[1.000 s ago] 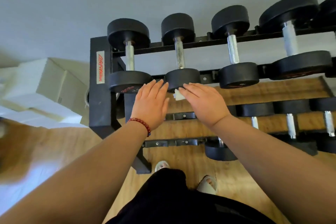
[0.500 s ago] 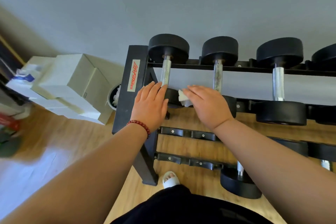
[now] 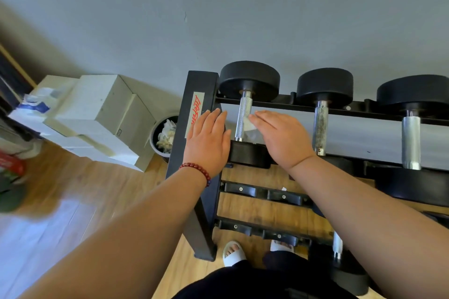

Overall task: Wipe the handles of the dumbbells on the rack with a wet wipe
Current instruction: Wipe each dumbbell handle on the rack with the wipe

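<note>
A black dumbbell rack [image 3: 194,104] stands against the grey wall. Its top tier holds black dumbbells with knurled metal handles. My right hand [image 3: 281,138] holds a white wet wipe [image 3: 250,126] under its fingers, right beside the leftmost dumbbell's handle [image 3: 243,116]; the thumb is hidden. My left hand [image 3: 207,138], with a red bead bracelet on the wrist, lies flat with straight fingers over the rack's end post, just left of that handle. The second handle [image 3: 320,126] looks speckled, and a third handle [image 3: 410,141] is further right.
A round bin [image 3: 165,136] with crumpled wipes sits left of the rack, beside stacked white boxes [image 3: 97,114]. Lower tiers hold black cradles [image 3: 262,192] and another dumbbell [image 3: 340,264]. My feet in white slippers [image 3: 234,253] stand on the wooden floor.
Both hands moved left along the top tier, from the second dumbbell's near head to the leftmost dumbbell's handle. The view swung left with them, bringing the bin and boxes into fuller view.
</note>
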Tool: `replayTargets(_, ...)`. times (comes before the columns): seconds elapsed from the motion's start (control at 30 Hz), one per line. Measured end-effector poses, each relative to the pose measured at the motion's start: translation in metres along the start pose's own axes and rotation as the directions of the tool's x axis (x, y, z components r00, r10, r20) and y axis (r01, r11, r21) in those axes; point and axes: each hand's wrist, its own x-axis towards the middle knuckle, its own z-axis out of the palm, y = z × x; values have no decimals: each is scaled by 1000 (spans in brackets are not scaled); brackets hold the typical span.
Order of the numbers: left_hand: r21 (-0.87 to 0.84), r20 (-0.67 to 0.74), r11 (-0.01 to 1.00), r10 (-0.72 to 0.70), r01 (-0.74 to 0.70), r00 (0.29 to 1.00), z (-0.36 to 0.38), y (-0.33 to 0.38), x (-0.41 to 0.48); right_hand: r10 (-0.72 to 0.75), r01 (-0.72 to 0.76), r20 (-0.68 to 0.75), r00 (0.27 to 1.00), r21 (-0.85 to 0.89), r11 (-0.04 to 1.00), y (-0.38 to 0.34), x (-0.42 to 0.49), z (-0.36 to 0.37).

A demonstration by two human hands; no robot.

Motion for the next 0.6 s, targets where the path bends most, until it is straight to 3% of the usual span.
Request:
replayTargets(0.4, -114, -17, 986, -122, 119, 992, 7, 2, 17, -150, 148, 29, 988, 72, 986, 27, 50, 22)
replayTargets(0.6, -182, 40, 958, -220, 223, 975, 15, 8, 20, -225, 217, 67, 972, 106, 970, 46, 56, 46)
